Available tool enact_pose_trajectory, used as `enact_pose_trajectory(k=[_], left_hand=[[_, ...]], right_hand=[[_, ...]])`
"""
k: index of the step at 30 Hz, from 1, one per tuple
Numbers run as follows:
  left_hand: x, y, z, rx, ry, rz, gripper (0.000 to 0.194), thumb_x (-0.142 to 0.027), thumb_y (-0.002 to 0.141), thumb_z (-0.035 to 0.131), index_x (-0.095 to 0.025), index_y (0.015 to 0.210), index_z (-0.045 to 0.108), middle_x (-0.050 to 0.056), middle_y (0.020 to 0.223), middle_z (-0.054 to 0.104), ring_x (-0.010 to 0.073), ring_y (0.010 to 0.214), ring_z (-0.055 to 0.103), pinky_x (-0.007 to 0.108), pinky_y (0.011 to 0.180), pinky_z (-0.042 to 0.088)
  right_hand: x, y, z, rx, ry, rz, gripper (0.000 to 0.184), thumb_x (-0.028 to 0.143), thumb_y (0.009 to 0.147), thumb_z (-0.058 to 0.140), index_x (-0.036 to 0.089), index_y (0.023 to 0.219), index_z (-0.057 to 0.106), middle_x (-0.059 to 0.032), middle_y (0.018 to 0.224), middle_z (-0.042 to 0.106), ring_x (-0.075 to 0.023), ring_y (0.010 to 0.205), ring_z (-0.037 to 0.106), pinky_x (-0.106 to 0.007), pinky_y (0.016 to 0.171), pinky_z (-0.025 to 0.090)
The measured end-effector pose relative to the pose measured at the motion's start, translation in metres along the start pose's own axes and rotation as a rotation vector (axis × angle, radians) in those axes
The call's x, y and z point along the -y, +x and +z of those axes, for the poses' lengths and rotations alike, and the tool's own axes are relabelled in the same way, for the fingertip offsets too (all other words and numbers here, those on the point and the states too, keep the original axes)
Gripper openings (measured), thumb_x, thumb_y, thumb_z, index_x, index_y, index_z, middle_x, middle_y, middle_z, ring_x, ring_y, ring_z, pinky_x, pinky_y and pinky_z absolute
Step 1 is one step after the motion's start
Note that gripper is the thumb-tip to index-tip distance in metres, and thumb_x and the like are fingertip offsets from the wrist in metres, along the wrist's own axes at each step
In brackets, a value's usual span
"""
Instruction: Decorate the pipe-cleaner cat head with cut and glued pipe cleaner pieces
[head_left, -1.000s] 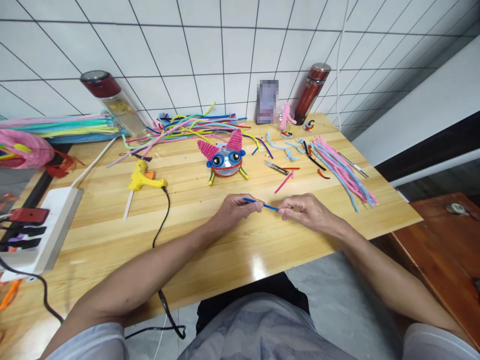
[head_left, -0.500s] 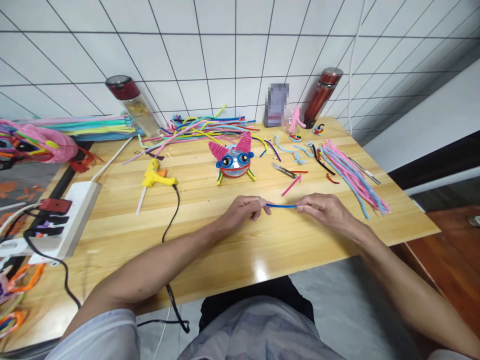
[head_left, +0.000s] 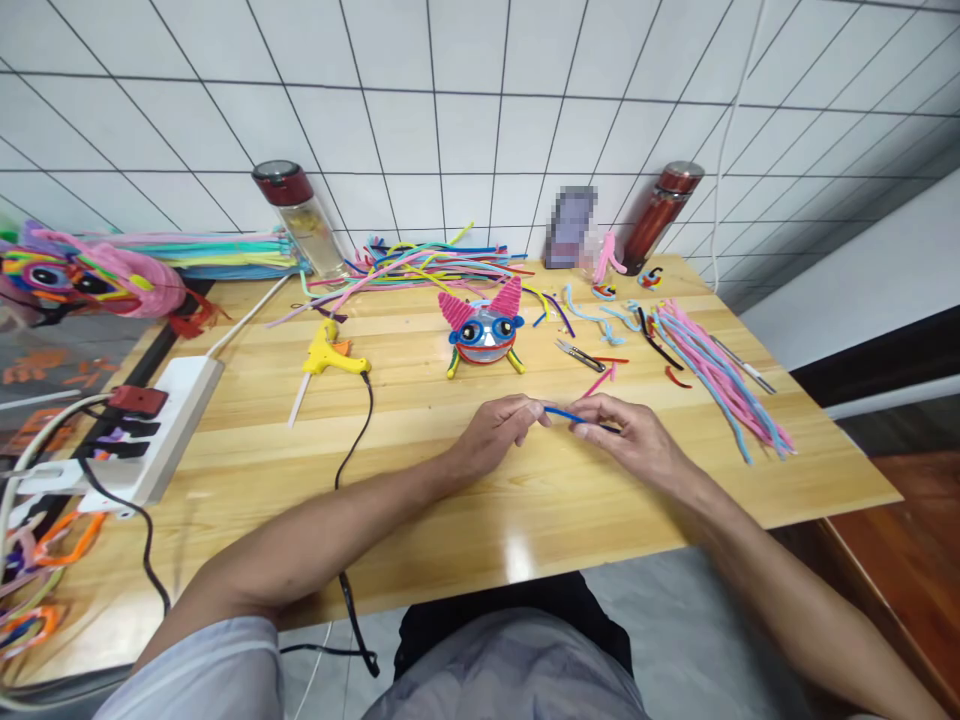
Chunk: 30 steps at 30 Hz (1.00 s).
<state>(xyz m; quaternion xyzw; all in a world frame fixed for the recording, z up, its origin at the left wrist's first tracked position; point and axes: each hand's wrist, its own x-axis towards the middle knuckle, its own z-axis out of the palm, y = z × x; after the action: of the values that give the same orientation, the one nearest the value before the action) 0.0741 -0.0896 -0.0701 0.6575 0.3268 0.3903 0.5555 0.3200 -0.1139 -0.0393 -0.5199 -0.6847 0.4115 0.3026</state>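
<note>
A blue pipe cleaner (head_left: 564, 414) stretches between my hands, low over the front half of the table. My left hand (head_left: 501, 430) pinches its left end. My right hand (head_left: 626, 432) grips it farther right between thumb and fingers, and a dark tail of it sticks out below the palm. Just beyond my hands stands a clear round figure (head_left: 486, 338) with pink ears, blue-ringed eyes and a red band. Thread snips (head_left: 580, 356) and short pink and red pipe cleaner pieces lie past my right hand.
A yellow glue gun (head_left: 334, 355) lies at left, its cord running to the table's front. Beyond it are a white power strip (head_left: 171, 425), a glass bottle (head_left: 311, 225) and loose pipe cleaners (head_left: 427, 265). Pink and blue pipe cleaners (head_left: 724, 375) and a red flask (head_left: 664, 218) are at right.
My right hand has come closer to my left and now grips the blue pipe cleaner partway along, its tail showing past the fingers. The whole view has shifted slightly.
</note>
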Motion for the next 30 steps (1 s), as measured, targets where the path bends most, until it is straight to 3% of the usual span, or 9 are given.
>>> enact_pose_trajectory(k=[3, 9, 15, 22, 30], left_hand=[[0.001, 0.001, -0.001, -0.016, -0.003, 0.017, 0.052, -0.05, 0.103, 0.05, -0.017, 0.065, 0.064, 0.004, 0.075, 0.065, 0.0145, 0.067, 0.056, 0.029, 0.07, 0.043], [0.0, 0.003, 0.0, -0.049, -0.065, 0.056, 0.036, -0.049, 0.097, 0.065, -0.017, 0.091, 0.08, 0.004, 0.082, 0.068, 0.0128, 0.066, 0.056, 0.028, 0.066, 0.044], [0.004, 0.007, 0.0, -0.085, -0.151, 0.091, 0.035, -0.05, 0.089, 0.076, -0.016, 0.085, 0.081, 0.006, 0.083, 0.072, 0.0151, 0.076, 0.062, 0.028, 0.071, 0.047], [0.009, 0.011, 0.001, -0.186, -0.217, 0.021, 0.036, -0.049, 0.078, 0.086, -0.015, 0.076, 0.077, 0.001, 0.068, 0.063, 0.0109, 0.064, 0.051, 0.027, 0.061, 0.038], [0.005, 0.011, -0.003, -0.163, -0.221, 0.048, 0.032, -0.047, 0.081, 0.083, -0.016, 0.078, 0.077, 0.004, 0.076, 0.07, 0.0134, 0.071, 0.057, 0.028, 0.068, 0.043]], right_hand=[[0.004, 0.007, 0.011, 0.029, 0.146, 0.03, 0.041, 0.056, 0.087, 0.077, 0.021, 0.108, 0.074, -0.0081, 0.1, 0.08, -0.0243, 0.092, 0.074, -0.036, 0.081, 0.058], [0.009, 0.015, 0.006, -0.038, 0.098, 0.065, 0.04, 0.06, 0.085, 0.078, 0.021, 0.095, 0.074, 0.0009, 0.071, 0.063, -0.0149, 0.063, 0.053, -0.029, 0.061, 0.043], [0.009, 0.031, -0.008, 0.001, -0.058, -0.075, 0.04, 0.062, 0.087, 0.075, 0.022, 0.084, 0.075, -0.0035, 0.08, 0.068, -0.0196, 0.076, 0.061, -0.033, 0.072, 0.048], [0.009, 0.037, -0.015, -0.01, -0.21, -0.248, 0.034, 0.056, 0.095, 0.069, 0.025, 0.083, 0.074, -0.0038, 0.081, 0.07, -0.02, 0.076, 0.064, -0.034, 0.073, 0.05], [0.017, 0.028, -0.015, -0.107, -0.35, -0.419, 0.021, 0.04, 0.101, 0.065, 0.025, 0.088, 0.072, -0.0046, 0.084, 0.072, -0.0208, 0.079, 0.067, -0.035, 0.074, 0.052]])
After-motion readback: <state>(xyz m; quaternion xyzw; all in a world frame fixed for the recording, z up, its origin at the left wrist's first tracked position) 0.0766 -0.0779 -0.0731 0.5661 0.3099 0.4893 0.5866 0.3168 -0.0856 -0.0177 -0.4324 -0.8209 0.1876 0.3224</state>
